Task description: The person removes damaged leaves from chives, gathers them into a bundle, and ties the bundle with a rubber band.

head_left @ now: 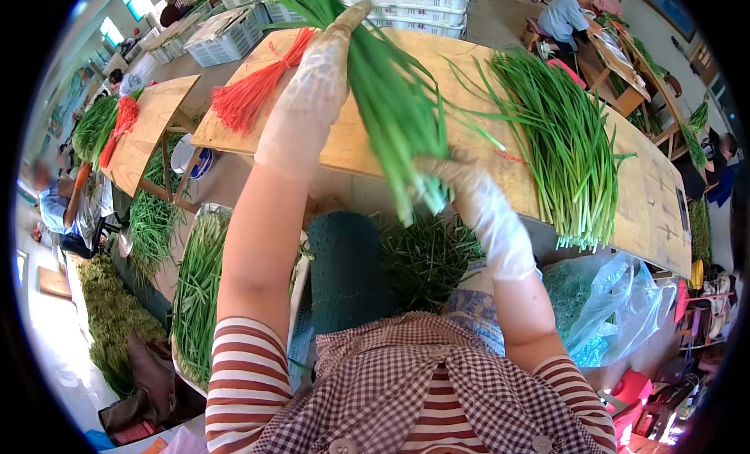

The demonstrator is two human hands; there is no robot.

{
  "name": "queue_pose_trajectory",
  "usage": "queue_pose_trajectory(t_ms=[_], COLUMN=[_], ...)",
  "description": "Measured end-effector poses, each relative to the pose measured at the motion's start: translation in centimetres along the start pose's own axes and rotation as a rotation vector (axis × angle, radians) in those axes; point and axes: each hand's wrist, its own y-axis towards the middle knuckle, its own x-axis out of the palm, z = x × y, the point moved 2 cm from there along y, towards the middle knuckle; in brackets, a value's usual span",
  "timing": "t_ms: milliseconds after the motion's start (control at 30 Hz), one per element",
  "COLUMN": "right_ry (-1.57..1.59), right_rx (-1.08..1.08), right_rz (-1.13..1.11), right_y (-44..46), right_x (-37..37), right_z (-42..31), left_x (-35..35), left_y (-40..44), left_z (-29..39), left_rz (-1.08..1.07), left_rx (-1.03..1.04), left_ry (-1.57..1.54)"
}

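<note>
My left hand [338, 44], in a thin glove with a translucent sleeve, is closed around a bunch of green garlic chives [394, 102]. The bunch hangs slanting over the table's front edge, its pale stem ends low and blurred. Beside those stem ends is my gloved right hand [461, 176]; its fingers are smeared by motion, so I cannot tell whether they grip any stems. A large pile of garlic chives [566, 141] lies on the wooden table [648, 188] to the right. Red ties [254, 94] lie in a bundle at the table's left.
A crate of chives [199, 290] stands at my left. Loose green leaves [430, 259] lie below the table, and a clear plastic bag [617, 305] is at the right. Stacked white crates [406, 8] stand behind the table. Other people sit at tables on both sides.
</note>
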Motion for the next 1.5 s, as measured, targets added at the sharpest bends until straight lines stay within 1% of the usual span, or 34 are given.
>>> queue_pose_trajectory(t_ms=[33, 67, 133, 167, 200, 233, 267, 300, 367, 400, 433, 467, 500, 533, 600, 633, 700, 800, 833, 867, 933, 967, 1067, 1100, 1200, 1267, 1300, 1367, 1400, 1433, 1467, 1500], right_ry=[-0.055, -0.112, -0.962, -1.177, -1.391, -1.392, -1.394, -1.240, -1.411, -1.494, -1.598, -1.700, -1.725, -1.685, -1.538, -1.374, -1.040, -0.676, -0.564, -0.471, -0.285, -0.239, -0.378, -0.519, -0.414, -0.407, -0.405, -0.857, -1.081, -1.137, -1.199, -1.263], right_rx=[-0.005, -0.011, -0.436, -0.532, -0.621, -0.593, -0.564, -0.728, -0.661, -0.628, -0.668, -0.708, -0.633, -0.688, -0.606, -0.469, -0.201, 0.077, 0.071, 0.081, 0.098, 0.049, 0.088, 0.026, -0.001, -0.050, -0.070, -0.033, -0.014, 0.104, 0.012, -0.080], right_rz=[0.067, 0.135, 0.482, 0.560, 0.670, 0.694, 0.719, 0.733, 0.649, 0.605, 0.561, 0.515, 0.508, 0.534, 0.495, 0.412, 0.246, 0.147, 0.073, 0.049, -0.003, 0.070, 0.195, 0.170, 0.174, 0.215, 0.234, 0.168, 0.134, 0.027, 0.008, -0.014], right_y=[1.1, 1.8, 2.4, 1.7, 1.1, -1.3, -2.9, -3.3, -4.2, -4.3, -3.8, -3.1, -2.2, -1.7, -1.8, -2.0, -3.1, -4.2, -4.3, -4.3, -4.1, -4.0, -3.9, -3.8, -3.3, -3.6, -4.0, -5.1, -5.8, -6.5, -7.1, -7.7], right_x=[-1.1, -2.7, -8.2, -8.3, -8.5, -6.4, -5.2, -5.1, -3.1, -2.1, -1.5, -1.3, -1.4, -1.5, -1.5, -1.4, -0.7, 0.1, -0.2, -0.7, -1.4, -1.9, -1.0, -0.8, -1.2, -1.5, -1.2, -1.3, -1.5, -2.1, -2.6, -3.1], right_z=[-0.5, -0.5, 0.5, 0.1, -0.2, -2.2, -2.9, -1.8, -0.1, 0.6, 1.6, 3.1, 4.4, 5.3, 5.7, 5.8, 5.8, 6.1, 6.4, 6.7, 7.5, 8.0, 6.8, 6.6, 7.8, 8.7, 8.7, 7.2, 6.1, 5.8, 5.3, 4.9], left_x=[-0.7, -1.8, -3.6, -5.0, -6.1, -7.2, -8.6, -9.8, -10.4, -10.1, -9.2, -9.3, -9.1, -8.7, -8.0, -7.7, -6.6, -6.5, -6.8, -6.9, -7.1, -7.1, -7.0, -6.9, -6.6, -6.6, -6.6, -6.4, -6.9, -7.9, -8.9, -9.2], left_y=[0.6, 1.0, 0.4, -0.9, -2.1, -3.3, -4.6, -5.9, -8.5, -9.8, -11.1, -11.8, -12.6, -13.1, -13.4, -13.7, -14.4, -14.7, -14.6, -14.7, -14.9, -15.0, -15.1, -15.3, -15.6, -15.5, -15.6, -15.7, -15.3, -14.4, -13.6, -13.4], left_z=[-0.6, -1.6, -3.0, -3.8, -4.7, -5.6, -6.9, -8.4, -11.7, -13.0, -13.3, -14.6, -15.5, -16.2, -16.8, -16.9, -16.4, -16.8, -17.3, -17.6, -17.5, -17.4, -17.0, -17.0, -16.9, -16.8, -17.0, -17.8, -17.8, -17.6, -17.1, -15.2], left_rz=[-0.125, -0.029, 0.166, 0.151, 0.204, 0.258, 0.186, 0.113, 0.128, 0.183, 0.163, 0.071, 0.015, -0.041, -0.046, -0.046, -0.086, -0.128, -0.143, -0.159, -0.059, -0.008, 0.077, 0.084, 0.076, 0.049, 0.075, 0.128, 0.188, 0.246, 0.302, 0.290], left_rx=[0.006, -0.006, -0.031, 0.018, 0.062, 0.105, 0.066, 0.029, -0.132, -0.190, -0.281, -0.262, -0.255, -0.246, -0.314, -0.350, -0.360, -0.373, -0.371, -0.370, -0.398, -0.410, -0.379, -0.369, -0.352, -0.354, -0.331, -0.287, -0.214, -0.140, -0.064, -0.068], left_ry=[0.081, 0.209, 0.463, 0.423, 0.389, 0.355, 0.280, 0.205, 0.139, 0.138, 0.169, 0.140, 0.131, 0.122, 0.105, 0.097, -0.061, -0.223, -0.259, -0.295, -0.262, -0.245, -0.197, -0.185, -0.155, -0.153, -0.132, -0.093, -0.133, -0.172, -0.212, -0.194])
